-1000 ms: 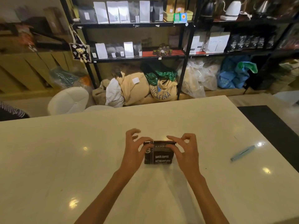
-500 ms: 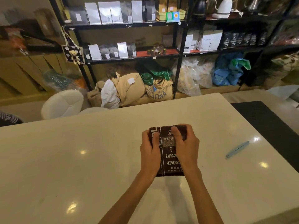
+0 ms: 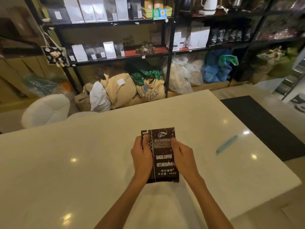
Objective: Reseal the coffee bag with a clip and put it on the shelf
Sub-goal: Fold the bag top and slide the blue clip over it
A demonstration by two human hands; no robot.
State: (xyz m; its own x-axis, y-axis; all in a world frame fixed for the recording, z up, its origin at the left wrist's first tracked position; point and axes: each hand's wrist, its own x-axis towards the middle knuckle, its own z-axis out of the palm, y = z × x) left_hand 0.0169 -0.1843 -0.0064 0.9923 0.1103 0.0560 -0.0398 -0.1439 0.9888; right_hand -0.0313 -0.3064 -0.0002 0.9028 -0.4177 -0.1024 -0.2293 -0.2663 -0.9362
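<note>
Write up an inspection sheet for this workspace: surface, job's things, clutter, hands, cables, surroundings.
Surface: white glossy table, ceiling lights reflected in it.
Job's things: dark coffee bag held at the table's middle, top unclipped; light blue clip lying on the table to its right, untouched.
Clutter: nothing seen on the table.
Hands: left hand and right hand grip the bag's sides.
Cables: one cord by the white kettle on the top shelf.
Surroundings: black shelf unit with bags and jars; sacks beneath; white chair; black mat.

Head cam, fwd-down, table (image 3: pixel 82 162) close.
</note>
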